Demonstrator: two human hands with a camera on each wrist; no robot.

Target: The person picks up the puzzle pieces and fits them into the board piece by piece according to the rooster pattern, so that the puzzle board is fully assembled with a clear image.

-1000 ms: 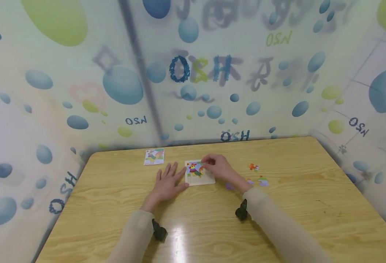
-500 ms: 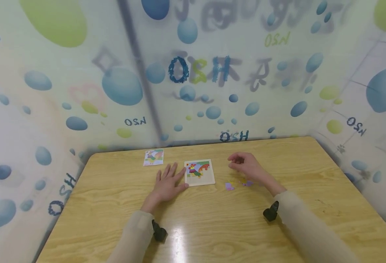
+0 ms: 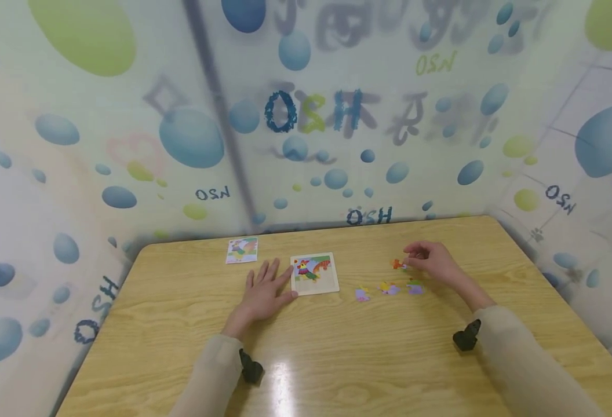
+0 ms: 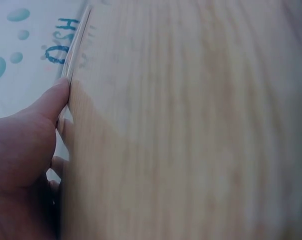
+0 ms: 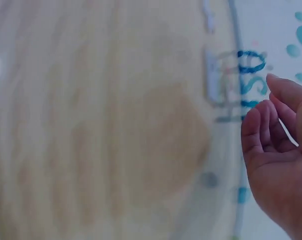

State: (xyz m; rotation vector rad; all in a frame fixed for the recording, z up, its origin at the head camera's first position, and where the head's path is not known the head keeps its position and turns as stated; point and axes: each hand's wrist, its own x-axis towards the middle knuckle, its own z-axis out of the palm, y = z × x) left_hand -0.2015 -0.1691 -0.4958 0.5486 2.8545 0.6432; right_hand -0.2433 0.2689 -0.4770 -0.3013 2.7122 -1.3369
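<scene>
Rightward on the desk (image 3: 337,359), note the red-orange puzzle piece (image 3: 396,264), lying immediately left of the right hand (image 3: 433,262) at its fingertips; contact or slight gap, impossible to tell. Compare the hands: right by far the nearer; left hand (image 3: 264,296) well apart, fingers spread on the desk, thumb and index finger at the left edge of the picture board (image 3: 327,285). Observe the right fingers half bent, thumb slightly off, nothing visible between. Judge any gap as short and leftward; long axis, too small to read. Locate three lavender-toned pieces (image 3: 392,289) in a row, nearer the body.
</scene>
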